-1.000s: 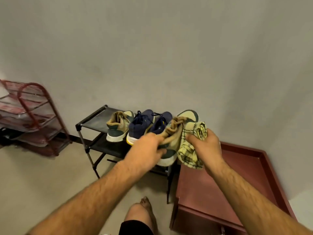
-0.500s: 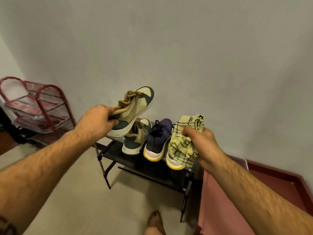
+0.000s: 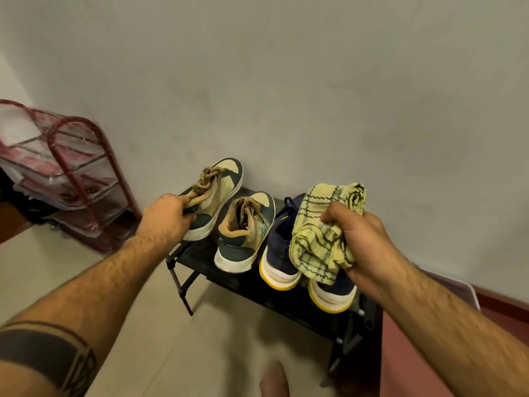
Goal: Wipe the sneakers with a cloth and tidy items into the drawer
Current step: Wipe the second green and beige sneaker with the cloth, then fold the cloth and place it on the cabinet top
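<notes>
Yellow cloth (image 3: 320, 242): a checked rag, bunched up; we see it held in front of the navy pair.
Right hand (image 3: 363, 245): fingers curled tight round the cloth, raised over the right end of the rack.
Left hand (image 3: 167, 217): we find it gripping the tan-and-green sneaker (image 3: 213, 199) at the collar, by the heel.
Held sneaker: tilted, toe pointing up towards the wall; its sole seems to hang just over the rack's left end, though we cannot tell whether it touches.
Second tan-and-green sneaker (image 3: 244, 234): stands on the black shoe rack (image 3: 197, 257), heel towards us.
Navy sneakers (image 3: 282, 253): two, with yellow-edged soles, side by side on the rack's right half.
Drawer (image 3: 406, 353): reddish-brown, at lower right, just beside the rack.
Red rack (image 3: 77, 173): stands against the wall at far left.
</notes>
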